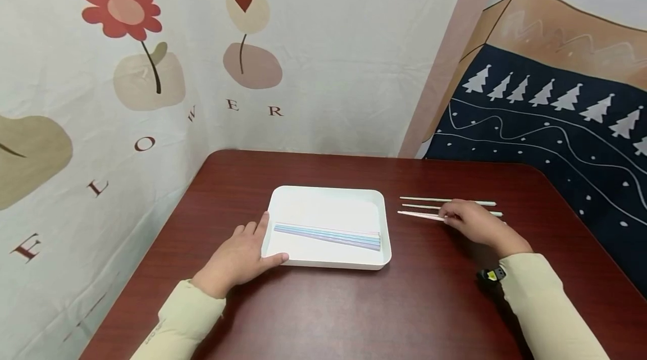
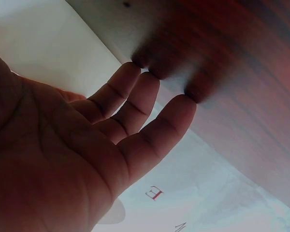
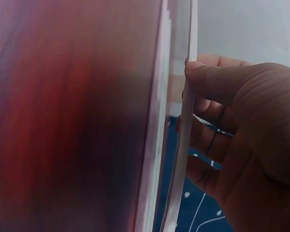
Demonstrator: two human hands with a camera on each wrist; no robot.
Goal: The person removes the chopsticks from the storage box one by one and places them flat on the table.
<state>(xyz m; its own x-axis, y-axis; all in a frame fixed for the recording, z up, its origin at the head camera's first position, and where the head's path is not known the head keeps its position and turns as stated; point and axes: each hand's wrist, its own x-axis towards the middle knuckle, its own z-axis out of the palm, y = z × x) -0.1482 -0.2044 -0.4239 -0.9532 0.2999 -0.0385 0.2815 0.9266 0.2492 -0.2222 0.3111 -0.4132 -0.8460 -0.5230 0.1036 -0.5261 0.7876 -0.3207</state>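
A white rectangular tray (image 1: pixel 323 197) lies on the table, with several pastel blue, purple and pink chopsticks (image 1: pixel 328 236) side by side in it. At its left end rests my left hand (image 1: pixel 240 256), fingers spread, index finger along the side wall and thumb at the near corner. In the left wrist view three fingertips (image 2: pixel 179 108) come down at the table. To the right of the tray, my right hand (image 1: pixel 472 222) pinches a pale pink chopstick (image 3: pixel 184 130) between thumb and fingers. Just beyond it lie more pale chopsticks (image 1: pixel 424 199), roughly parallel.
The dark red-brown wooden table (image 1: pixel 354 315) carries the tray and chopsticks. Behind it hangs a light cloth (image 1: pixel 333 68) printed with flowers and letters. A dark blue cloth with white trees (image 1: pixel 505 124) hangs at the right.
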